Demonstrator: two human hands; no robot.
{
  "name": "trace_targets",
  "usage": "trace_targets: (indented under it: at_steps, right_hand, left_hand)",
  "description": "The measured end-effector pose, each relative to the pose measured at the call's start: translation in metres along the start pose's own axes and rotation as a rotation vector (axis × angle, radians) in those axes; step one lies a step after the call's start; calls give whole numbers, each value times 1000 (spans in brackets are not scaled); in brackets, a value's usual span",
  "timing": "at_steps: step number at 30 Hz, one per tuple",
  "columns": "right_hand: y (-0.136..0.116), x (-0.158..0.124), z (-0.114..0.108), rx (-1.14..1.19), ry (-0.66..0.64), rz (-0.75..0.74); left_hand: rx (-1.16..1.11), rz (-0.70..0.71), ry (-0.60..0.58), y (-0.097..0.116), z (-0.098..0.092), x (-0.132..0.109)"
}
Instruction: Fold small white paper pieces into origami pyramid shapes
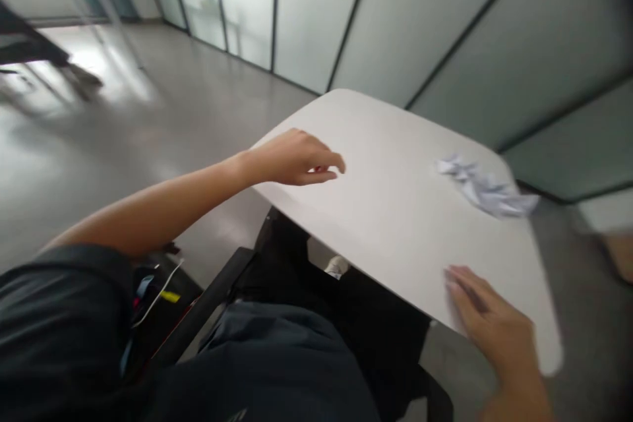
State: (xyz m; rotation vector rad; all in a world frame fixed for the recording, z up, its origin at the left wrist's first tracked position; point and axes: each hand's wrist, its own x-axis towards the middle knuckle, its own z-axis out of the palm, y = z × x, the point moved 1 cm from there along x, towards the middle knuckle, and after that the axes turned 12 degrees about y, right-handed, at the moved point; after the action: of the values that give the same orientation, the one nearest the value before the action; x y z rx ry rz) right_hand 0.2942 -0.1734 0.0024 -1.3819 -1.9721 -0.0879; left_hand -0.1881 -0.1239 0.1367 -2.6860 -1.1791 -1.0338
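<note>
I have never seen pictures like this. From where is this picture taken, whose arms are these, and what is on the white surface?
One camera worn on a person's head took this picture, so you see what the person sees, looking down. There is no machine here. The arm from the left ends in the person's left hand, and the right hand is at the lower right. Both are at a white table top. On it lies crumpled paper, apart from both hands. Neither hand seems to hold anything.

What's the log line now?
left hand: curled over white tabletop | right hand: at near edge | crumpled paper: far side
</note>
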Motion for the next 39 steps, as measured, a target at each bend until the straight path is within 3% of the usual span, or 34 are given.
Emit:
trace_targets:
  at_steps: [4,8,12,16,19,22,30,34,36,39]
  right_hand:
    - [19,6,-4,53,-93,16]
    - [19,13,-9,31,-143,22]
    - [30,36,-5,-16,-134,38]
    - [62,99,0,-195,6,104]
    - [85,153,4,-318,53,92]
    - [105,186,15,-344,42,70]
    - [145,205,58,-460,-103,9]
    - [121,206,72,-222,-43,27]
    - [93,206,80,100,2,125]
    - [47,203,97,592,-87,363]
  left_hand:
    - [-3,16,-1,-21,76,50]
    - [99,-32,-142,-48,138,93]
    - [229,-55,-240,-70,178,119]
    - [246,-40,-219,-81,207,127]
    - [175,-59,-165,-83,220,121]
    - [75,-92,-145,-83,224,114]
    - [-22,-150,-209,-83,221,114]
    - [-57,-195,-220,-85,223,114]
    - [-130,-245,-187,-81,225,116]
    - [-402,-374,-94,-67,229,124]
